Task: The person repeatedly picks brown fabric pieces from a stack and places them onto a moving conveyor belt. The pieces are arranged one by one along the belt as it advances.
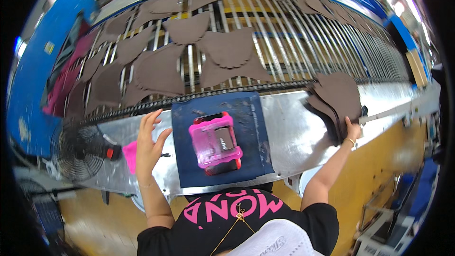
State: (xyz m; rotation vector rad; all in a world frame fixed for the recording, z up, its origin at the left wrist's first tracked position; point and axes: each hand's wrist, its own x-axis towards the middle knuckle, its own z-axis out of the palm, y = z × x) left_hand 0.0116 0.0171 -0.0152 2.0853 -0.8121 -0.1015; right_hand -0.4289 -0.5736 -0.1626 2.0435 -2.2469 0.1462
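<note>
My left hand (150, 144) is raised at the left edge of the dark blue mat (189, 163), fingers apart and holding nothing. Out to the right, my right hand (351, 130) pinches the near edge of a brown cut fabric piece (339, 92) in a fanned stack; the fingertips are partly hidden. On the mat lies a bright pink frame-like tool (204, 146) with rounded corners, tilted slightly. Under it, a red and black block (222, 167) shows at both ends. A small brown patch (226, 138) sits within the pink frame.
Behind the metal table (286, 128) runs a rack of metal slats (303, 42), with many brown pieces (151, 68) laid out on its left. A black fan (80, 151) and a pink cloth (130, 156) are at the left. Blue panels (38, 76) stand at the sides.
</note>
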